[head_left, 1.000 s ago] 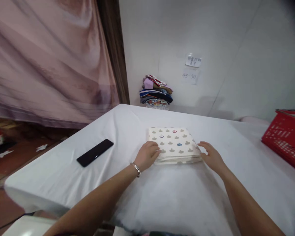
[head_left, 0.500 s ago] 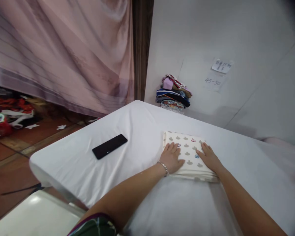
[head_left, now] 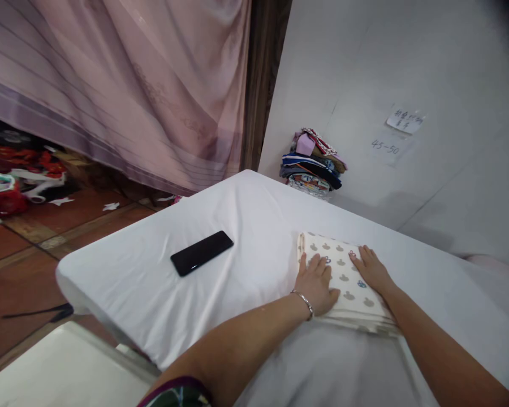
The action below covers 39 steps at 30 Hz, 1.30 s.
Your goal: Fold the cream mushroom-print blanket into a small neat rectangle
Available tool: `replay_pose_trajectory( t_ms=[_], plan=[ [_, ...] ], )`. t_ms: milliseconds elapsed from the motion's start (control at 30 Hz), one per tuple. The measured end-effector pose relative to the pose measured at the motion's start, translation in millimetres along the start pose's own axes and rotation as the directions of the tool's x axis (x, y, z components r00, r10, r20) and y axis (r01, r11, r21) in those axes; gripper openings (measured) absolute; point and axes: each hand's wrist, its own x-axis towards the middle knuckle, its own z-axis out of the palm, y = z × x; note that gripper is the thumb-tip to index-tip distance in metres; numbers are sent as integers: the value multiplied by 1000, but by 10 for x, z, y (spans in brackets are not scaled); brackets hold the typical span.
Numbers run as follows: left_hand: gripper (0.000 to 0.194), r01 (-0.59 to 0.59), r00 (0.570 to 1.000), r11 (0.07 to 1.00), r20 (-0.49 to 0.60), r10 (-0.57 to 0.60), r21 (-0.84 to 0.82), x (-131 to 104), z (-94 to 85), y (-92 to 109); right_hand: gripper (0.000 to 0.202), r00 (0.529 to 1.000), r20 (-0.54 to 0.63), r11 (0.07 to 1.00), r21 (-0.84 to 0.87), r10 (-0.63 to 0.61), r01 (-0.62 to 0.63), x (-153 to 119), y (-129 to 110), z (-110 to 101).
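A folded cream cloth with grey, red and blue prints lies on the white-covered table. My left hand, with a silver bracelet at the wrist, rests flat on its left part, fingers spread. On its right part lies my right hand, the fingers stretched out and the thumb apart. The cloth has several layers, seen along its front edge. Neither hand grips anything. A black phone lies face up to the left of the cloth.
Behind the table, a stack of folded clothes stands against the grey wall, which bears paper notes. A pink curtain hangs at the back left. A pale stool or chair is at the lower left.
The view has shifted, so the table and phone appear further right. Both hands remain on the cloth, with the right hand nearer its back right corner.
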Motion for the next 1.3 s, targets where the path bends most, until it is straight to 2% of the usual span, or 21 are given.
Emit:
replay_pose_trajectory(
  t_ms=[133, 233, 267, 333, 400, 467, 500, 667, 800, 933, 1100, 1200, 1300],
  plan=[
    [56, 0, 1000, 999, -23, -1, -42, 7, 1, 17, 59, 999, 32, 999, 51, 3, -4, -13, 28, 132],
    [41, -3, 989, 980, -144, -26, -200, 97, -80, -53, 55, 997, 50, 997, 52, -66, 64, -20, 92, 133],
    [35, 28, 975, 959, -204, -88, -282, 143, -122, -108, 53, 993, 60, 994, 52, -101, 97, -16, 111, 126],
    [27, 177, 913, 857, -244, -327, -483, 242, -211, -261, 52, 989, 75, 990, 57, -131, 126, -6, 138, 117],
    [23, 370, 821, 675, -117, -559, -638, 323, -276, -439, 55, 992, 85, 994, 69, -95, 90, 2, 147, 119],
    [21, 481, 764, 544, 25, -645, -688, 367, -298, -592, 59, 995, 93, 996, 77, -45, 38, 4, 146, 130],
    [21, 502, 759, 516, 67, -648, -694, 377, -295, -647, 61, 994, 101, 996, 78, -43, 35, 2, 144, 136],
    [16, 523, 786, 513, 152, -600, -681, 382, -239, -727, 67, 995, 92, 997, 74, -24, 18, -3, 150, 152],
    [18, 538, 802, 567, 172, -572, -624, 393, -254, -706, 58, 991, 76, 992, 73, -106, 100, -1, 180, 148],
    [20, 563, 800, 624, 167, -576, -543, 394, -299, -683, 61, 998, 35, 994, 94, -54, 50, -5, 190, 158],
    [10, 565, 809, 665, 168, -564, -488, 390, -309, -688, 69, 999, 24, 994, 97, 41, -44, -17, 191, 188],
    [13, 551, 815, 674, 147, -560, -492, 388, -300, -703, 62, 999, 45, 997, 80, -5, 1, -9, 208, 191],
    [25, 526, 825, 683, 109, -554, -508, 398, -302, -703, 58, 997, 57, 997, 61, -44, 41, 1, 203, 186]
  ],
)
